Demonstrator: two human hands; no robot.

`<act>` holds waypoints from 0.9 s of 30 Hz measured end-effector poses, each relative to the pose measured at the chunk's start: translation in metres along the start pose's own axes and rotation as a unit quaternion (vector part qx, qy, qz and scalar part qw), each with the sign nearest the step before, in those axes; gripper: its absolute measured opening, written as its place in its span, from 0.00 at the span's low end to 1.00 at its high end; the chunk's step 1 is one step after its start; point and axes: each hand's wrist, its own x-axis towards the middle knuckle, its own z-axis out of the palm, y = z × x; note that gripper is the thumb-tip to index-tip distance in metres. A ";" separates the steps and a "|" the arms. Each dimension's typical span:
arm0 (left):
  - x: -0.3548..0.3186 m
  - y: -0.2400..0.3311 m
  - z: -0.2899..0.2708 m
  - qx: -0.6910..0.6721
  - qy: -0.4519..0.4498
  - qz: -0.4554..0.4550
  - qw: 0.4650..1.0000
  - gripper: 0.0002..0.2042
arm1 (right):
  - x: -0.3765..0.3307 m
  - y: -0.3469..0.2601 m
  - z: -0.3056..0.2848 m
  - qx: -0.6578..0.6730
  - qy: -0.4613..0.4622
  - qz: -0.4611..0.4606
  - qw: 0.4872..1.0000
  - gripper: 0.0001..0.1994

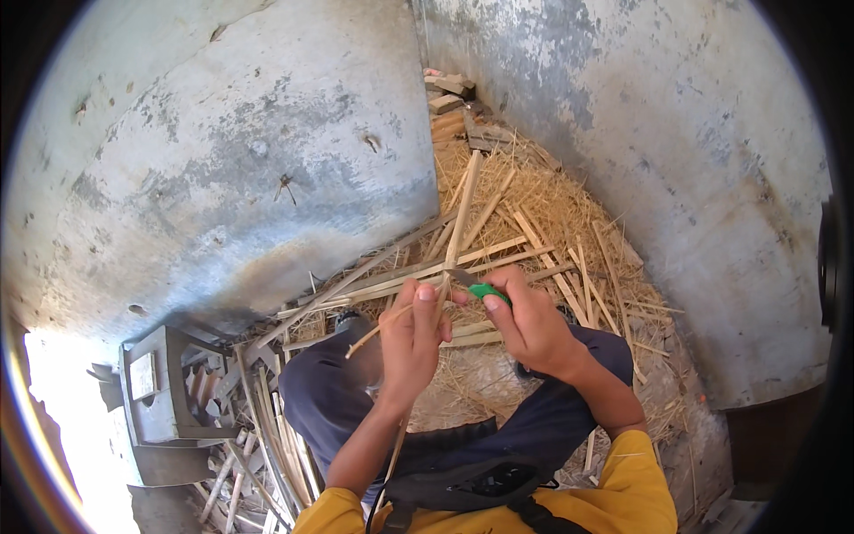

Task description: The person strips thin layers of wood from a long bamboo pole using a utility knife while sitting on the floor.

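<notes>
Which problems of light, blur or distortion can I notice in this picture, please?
Head view: the white patch at lower left is overexposed, with a rainbow fringe near the rim; the base of the right wall bends, and black fills the corners; the left hand and right hand look fairly clear, but the green-handled knife has an edge too small to judge.

"What are we holding?"
"Our left hand point(414, 334) grips a wooden strip point(462, 214); our right hand point(535, 325), a green-handled knife point(487, 292), blade point(463, 278) toward ten o'clock."
"Around us?"
"Straw point(538, 187) at two, grey frame point(160, 427) at eight."
</notes>
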 end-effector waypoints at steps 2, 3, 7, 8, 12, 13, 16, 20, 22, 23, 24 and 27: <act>0.000 -0.001 0.001 0.033 0.001 0.012 0.999 0.25 | -0.002 -0.002 0.008 -0.034 0.007 -0.004 0.999 0.09; 0.000 -0.001 -0.001 0.040 -0.001 0.013 0.999 0.25 | -0.002 -0.002 0.010 -0.051 0.011 -0.007 0.999 0.10; -0.001 -0.004 0.002 0.026 0.006 0.034 0.999 0.26 | -0.003 -0.006 0.010 -0.085 -0.003 -0.022 0.996 0.10; -0.001 -0.003 0.002 0.035 0.002 0.027 0.999 0.25 | -0.004 -0.005 0.011 -0.092 0.004 -0.026 0.995 0.10; -0.001 0.002 0.001 0.060 -0.006 0.014 0.998 0.25 | -0.005 -0.006 0.010 -0.095 -0.011 -0.011 0.995 0.10; -0.001 0.002 0.001 0.064 -0.006 0.013 0.998 0.24 | -0.005 -0.006 0.011 -0.098 -0.013 -0.009 0.995 0.10; -0.002 0.001 0.001 0.051 -0.001 0.013 0.999 0.24 | -0.006 -0.007 0.013 -0.103 -0.011 -0.002 0.995 0.11; -0.001 -0.004 0.003 0.049 0.012 0.046 0.998 0.26 | -0.006 -0.010 0.013 -0.102 -0.005 0.005 0.995 0.12; -0.001 -0.003 0.003 0.051 0.010 0.045 0.998 0.26 | -0.006 -0.008 0.014 -0.112 -0.004 -0.004 0.994 0.12; -0.001 -0.003 0.003 0.053 0.011 0.047 0.997 0.26 | -0.007 -0.006 0.015 -0.121 -0.002 -0.013 0.993 0.12; -0.001 -0.003 0.004 0.054 0.013 0.048 0.997 0.26 | -0.007 -0.004 0.015 -0.129 0.001 -0.021 0.991 0.13; 0.000 -0.003 0.005 0.062 0.020 0.055 0.996 0.26 | -0.007 -0.008 0.015 -0.124 0.000 -0.005 0.992 0.12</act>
